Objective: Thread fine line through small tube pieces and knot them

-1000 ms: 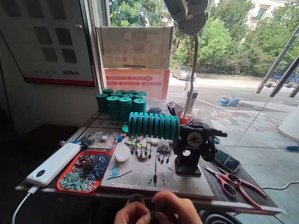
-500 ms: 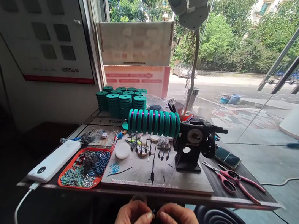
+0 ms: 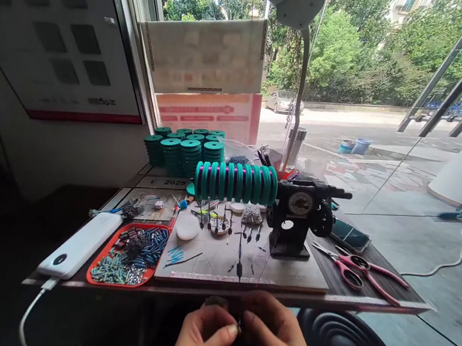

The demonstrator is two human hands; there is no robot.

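Teal spools (image 3: 236, 183): set side by side on the black winder (image 3: 297, 239).
Left hand (image 3: 201, 341): thumb and forefinger pinched narrowly on a small dark piece (image 3: 239, 323), low before the table (image 3: 412, 297).
Right hand (image 3: 279, 340): fingers curled just beside that piece; whether they grip it cannot be told.
Orange-red tray (image 3: 90, 274): small blue and green parts, left of the board (image 3: 219, 263).

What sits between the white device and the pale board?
A red tray of small parts lies between the white device and the board, as the head view shows.
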